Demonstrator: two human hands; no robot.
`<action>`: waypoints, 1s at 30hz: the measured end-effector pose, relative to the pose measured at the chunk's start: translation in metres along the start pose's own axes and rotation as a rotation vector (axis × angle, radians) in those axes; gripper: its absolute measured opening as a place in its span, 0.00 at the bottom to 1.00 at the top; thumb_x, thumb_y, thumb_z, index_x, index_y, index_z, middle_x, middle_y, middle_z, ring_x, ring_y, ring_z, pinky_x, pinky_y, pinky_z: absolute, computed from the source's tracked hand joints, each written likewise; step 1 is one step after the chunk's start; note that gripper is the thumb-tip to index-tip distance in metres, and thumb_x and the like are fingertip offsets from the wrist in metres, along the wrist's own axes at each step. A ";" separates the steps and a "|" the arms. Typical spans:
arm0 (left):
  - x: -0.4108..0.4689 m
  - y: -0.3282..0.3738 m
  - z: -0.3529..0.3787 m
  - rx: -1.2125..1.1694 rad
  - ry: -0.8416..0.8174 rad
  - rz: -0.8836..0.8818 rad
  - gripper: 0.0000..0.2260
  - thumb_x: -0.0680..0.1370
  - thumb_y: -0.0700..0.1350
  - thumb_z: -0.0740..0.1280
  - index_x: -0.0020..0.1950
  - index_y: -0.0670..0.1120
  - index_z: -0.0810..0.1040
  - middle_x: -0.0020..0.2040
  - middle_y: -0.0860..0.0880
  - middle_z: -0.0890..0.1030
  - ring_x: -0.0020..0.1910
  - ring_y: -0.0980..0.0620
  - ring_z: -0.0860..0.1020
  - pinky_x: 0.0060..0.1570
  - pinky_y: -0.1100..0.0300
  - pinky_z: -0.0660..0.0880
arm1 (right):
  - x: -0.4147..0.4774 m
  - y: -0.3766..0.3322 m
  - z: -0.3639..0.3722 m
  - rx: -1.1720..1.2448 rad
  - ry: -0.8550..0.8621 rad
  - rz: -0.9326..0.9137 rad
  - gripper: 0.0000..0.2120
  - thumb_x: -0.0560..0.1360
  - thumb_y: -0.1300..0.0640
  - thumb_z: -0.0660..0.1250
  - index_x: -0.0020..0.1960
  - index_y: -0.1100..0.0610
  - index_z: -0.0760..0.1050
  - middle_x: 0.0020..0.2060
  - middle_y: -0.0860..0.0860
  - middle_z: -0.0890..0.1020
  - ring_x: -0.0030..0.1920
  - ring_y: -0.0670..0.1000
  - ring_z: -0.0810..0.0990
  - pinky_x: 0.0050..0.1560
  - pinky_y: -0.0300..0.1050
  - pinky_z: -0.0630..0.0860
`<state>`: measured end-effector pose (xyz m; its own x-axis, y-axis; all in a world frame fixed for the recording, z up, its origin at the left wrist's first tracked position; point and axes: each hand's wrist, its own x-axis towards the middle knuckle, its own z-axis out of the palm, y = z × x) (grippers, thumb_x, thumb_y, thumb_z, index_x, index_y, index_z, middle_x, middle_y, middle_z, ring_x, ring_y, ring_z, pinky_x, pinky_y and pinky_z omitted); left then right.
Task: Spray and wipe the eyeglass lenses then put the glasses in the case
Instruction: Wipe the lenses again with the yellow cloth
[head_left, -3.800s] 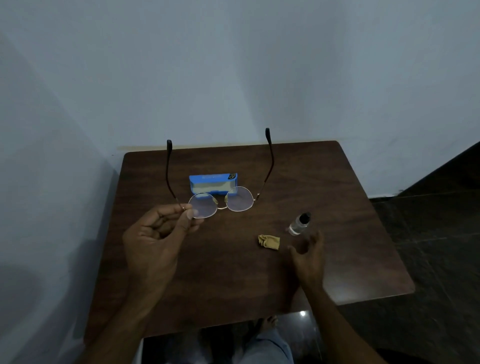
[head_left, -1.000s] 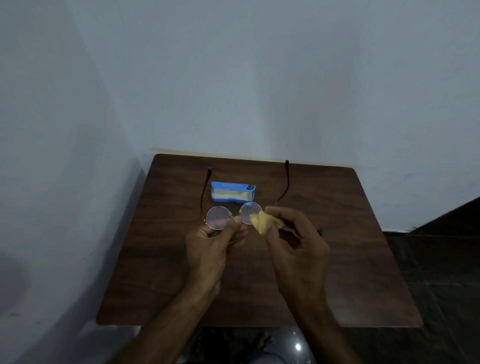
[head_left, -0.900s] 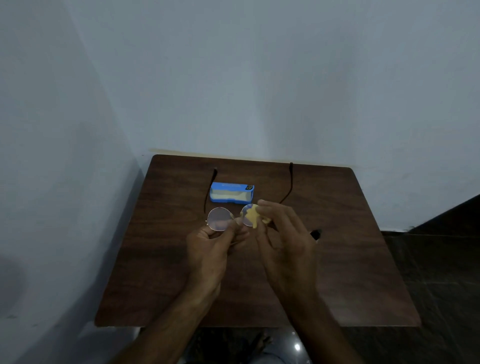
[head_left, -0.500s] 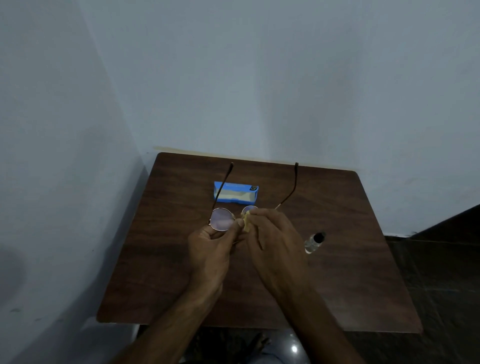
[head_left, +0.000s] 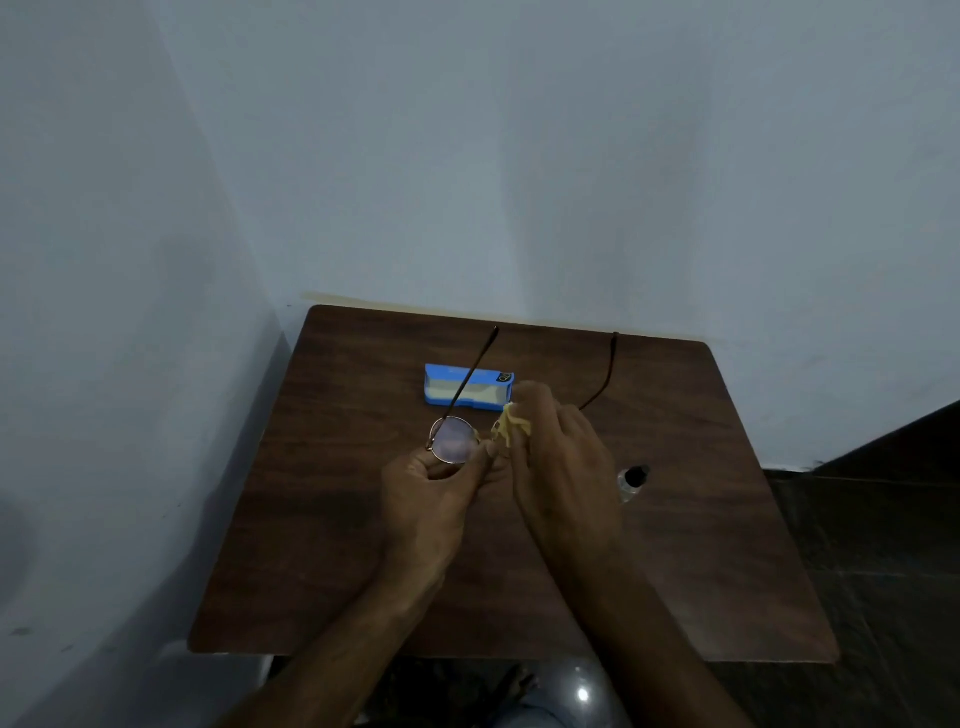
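Note:
My left hand (head_left: 434, 501) pinches the thin-rimmed round glasses (head_left: 453, 440) by the bridge and lower rim, above the table, temples pointing away from me. The left lens shows; the right lens is hidden behind a yellow cloth (head_left: 511, 428) that my right hand (head_left: 563, 467) presses around it with its fingertips. The open blue case (head_left: 470, 391) lies on the table just beyond the glasses. A small clear spray bottle (head_left: 631, 480) with a black cap stands on the table right of my right hand.
The dark wooden table (head_left: 337, 571) sits in a corner, with pale walls at its left and far edges. Dark floor shows at the right and below the near edge.
Since half a second ago my right hand has shifted the cloth upward over the right lens, and the glasses have tilted slightly. Earlier the cloth lay on the table and my right hand picked it up.

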<state>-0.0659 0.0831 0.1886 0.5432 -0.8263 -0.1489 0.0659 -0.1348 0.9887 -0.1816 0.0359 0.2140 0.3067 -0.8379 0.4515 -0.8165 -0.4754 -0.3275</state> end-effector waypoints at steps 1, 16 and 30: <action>0.001 0.000 0.001 0.008 -0.006 -0.002 0.11 0.72 0.45 0.80 0.32 0.49 0.82 0.29 0.56 0.84 0.31 0.61 0.82 0.33 0.70 0.75 | 0.002 -0.001 0.001 0.007 -0.007 0.005 0.23 0.71 0.60 0.79 0.64 0.60 0.77 0.47 0.53 0.84 0.42 0.52 0.82 0.37 0.41 0.72; 0.017 0.005 -0.009 -0.077 0.023 0.002 0.03 0.74 0.43 0.79 0.42 0.50 0.87 0.39 0.51 0.89 0.42 0.52 0.88 0.45 0.54 0.83 | 0.004 -0.014 0.001 -0.009 0.060 -0.120 0.28 0.72 0.59 0.77 0.71 0.59 0.75 0.50 0.51 0.86 0.46 0.53 0.83 0.40 0.43 0.79; 0.026 0.025 -0.011 -0.044 0.009 0.084 0.10 0.73 0.41 0.78 0.37 0.52 0.82 0.34 0.61 0.86 0.37 0.64 0.84 0.37 0.71 0.79 | 0.024 -0.014 -0.001 -0.169 0.091 -0.140 0.30 0.69 0.61 0.79 0.70 0.61 0.77 0.49 0.52 0.86 0.46 0.54 0.84 0.32 0.45 0.77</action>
<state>-0.0416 0.0644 0.2093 0.5561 -0.8286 -0.0652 0.0561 -0.0409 0.9976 -0.1628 0.0230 0.2300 0.3840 -0.7355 0.5582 -0.8415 -0.5276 -0.1163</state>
